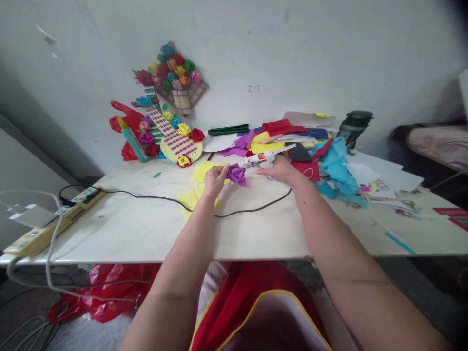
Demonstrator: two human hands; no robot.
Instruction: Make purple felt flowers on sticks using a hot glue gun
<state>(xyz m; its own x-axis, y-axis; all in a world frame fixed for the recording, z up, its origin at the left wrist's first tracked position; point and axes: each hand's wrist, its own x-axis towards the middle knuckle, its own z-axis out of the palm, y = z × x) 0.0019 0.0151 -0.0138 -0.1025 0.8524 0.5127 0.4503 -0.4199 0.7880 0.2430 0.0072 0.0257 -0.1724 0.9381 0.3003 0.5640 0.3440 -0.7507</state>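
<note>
My left hand [215, 178] pinches a small purple paper flower [237, 174] over the middle of the white table [146, 229]. My right hand [278, 169] grips a white glue gun [263, 157], its nozzle pointing left at the flower. The gun's black cord [252, 209] loops across the table toward a power strip. Yellow paper pieces [193, 197] lie under and beside my left hand.
A heap of coloured paper sheets [292, 136] and blue scraps [338, 168] fills the right back. A paper guitar with flowers [171, 139] and a flower basket [177, 78] lean on the wall. A power strip [54, 219] sits left; a dark bottle [354, 126] stands right.
</note>
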